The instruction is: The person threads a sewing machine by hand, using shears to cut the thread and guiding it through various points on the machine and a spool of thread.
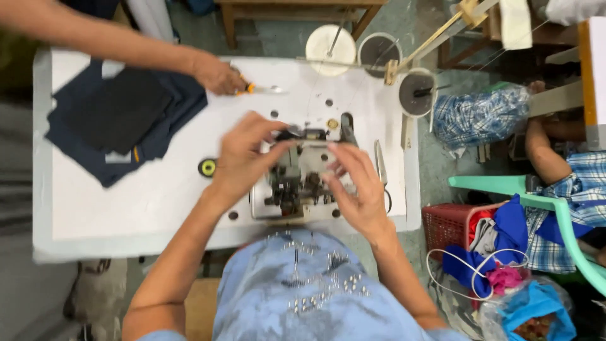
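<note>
On the left of the white sewing table [95,208] lies a heap of dark navy fabric pieces [123,120]; a co-worker's arm reaches across it from the upper left, that person's hand [218,74] resting closed on an orange-handled tool [249,88] on the tabletop. Just below, a small black-and-yellow ring [207,167] sits near the wearer's left wrist; the left hand [243,158] hovers over the left side of the overlock sewing machine [300,177], its fingers curled and pinching at a small part on the machine's top, though the part itself is too blurred to name. The machine stands at the middle of the table's near edge, between both hands; the right hand [356,186] lies against its right side, fingers spread and loosely bent, touching the housing without a clear grasp. Just beside that hand lie scissors [382,170]; behind stand thread cones [329,47]; to the right, off the table, a red basket [451,224] holds coloured cloth.
</note>
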